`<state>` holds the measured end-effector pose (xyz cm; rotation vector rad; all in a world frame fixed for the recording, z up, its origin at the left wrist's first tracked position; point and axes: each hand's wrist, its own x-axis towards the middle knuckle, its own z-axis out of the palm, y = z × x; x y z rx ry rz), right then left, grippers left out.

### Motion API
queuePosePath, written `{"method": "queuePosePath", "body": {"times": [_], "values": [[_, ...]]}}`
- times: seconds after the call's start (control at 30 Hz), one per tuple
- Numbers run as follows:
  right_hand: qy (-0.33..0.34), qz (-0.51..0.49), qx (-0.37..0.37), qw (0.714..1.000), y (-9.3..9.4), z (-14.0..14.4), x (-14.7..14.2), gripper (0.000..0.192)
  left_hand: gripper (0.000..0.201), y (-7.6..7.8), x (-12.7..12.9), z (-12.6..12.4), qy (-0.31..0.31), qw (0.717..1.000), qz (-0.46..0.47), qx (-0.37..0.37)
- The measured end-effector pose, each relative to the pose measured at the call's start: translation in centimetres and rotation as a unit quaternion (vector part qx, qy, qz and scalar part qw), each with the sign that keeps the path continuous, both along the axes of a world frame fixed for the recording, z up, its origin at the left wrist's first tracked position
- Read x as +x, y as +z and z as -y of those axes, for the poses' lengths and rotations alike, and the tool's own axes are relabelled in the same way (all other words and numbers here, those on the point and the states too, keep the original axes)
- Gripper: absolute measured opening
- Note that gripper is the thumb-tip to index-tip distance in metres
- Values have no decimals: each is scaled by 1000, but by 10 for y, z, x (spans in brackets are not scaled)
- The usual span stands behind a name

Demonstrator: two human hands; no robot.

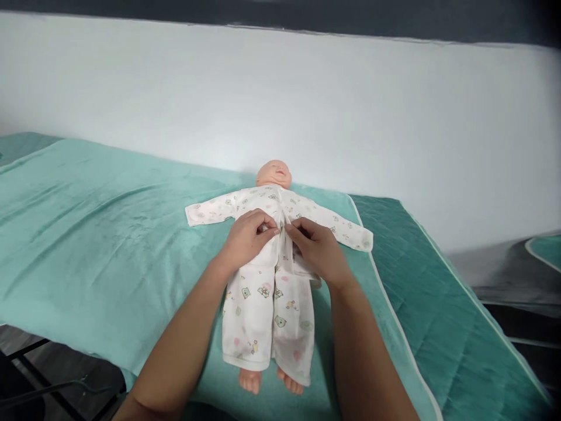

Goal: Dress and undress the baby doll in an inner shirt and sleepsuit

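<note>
A baby doll (274, 173) lies on its back with its head toward the wall and its arms spread. It wears a white printed pajama top (302, 204) and matching pajama pants (249, 316), with bare feet showing below. My left hand (250, 235) pinches one front edge of the top at the middle of the chest. Across from it, my right hand (315, 242) pinches the other front edge, and the fingertips of both hands almost meet. Any fastener between them is too small to make out. The top's lower right corner hangs loose near my right wrist.
A light green blanket (109, 234) lies under the doll, with wrinkles on the left. Darker green quilted padding (421, 263) shows at the right. A white wall (280, 99) stands behind. Black metal bars (48, 374) are at the lower left, past the blanket's edge.
</note>
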<state>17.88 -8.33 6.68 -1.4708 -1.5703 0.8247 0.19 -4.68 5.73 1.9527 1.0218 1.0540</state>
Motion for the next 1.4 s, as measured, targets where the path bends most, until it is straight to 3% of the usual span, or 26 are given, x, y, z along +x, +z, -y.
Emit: {"method": "queuePosePath", "body": {"times": [0.2, 0.5, 0.7, 1.03, 1.4], "values": [[6, -83, 31, 996, -4, 1, -13, 33, 23, 4, -1, 7, -24, 989, 104, -102], [30, -52, 44, 997, -9, -2, -9, 32, 21, 1, -3, 5, -43, 983, 128, -124], [30, -61, 34, 997, -7, -1, -7, 35, 18, 2, -1, 5, -32, 988, 104, -112], [56, -175, 15, 983, -10, -4, -5, 31, 19, 3, 3, 8, -7, 993, 71, -89], [67, -159, 27, 985, -13, -5, -7, 27, 15, -2, 4, 7, -42, 993, 76, -83]]}}
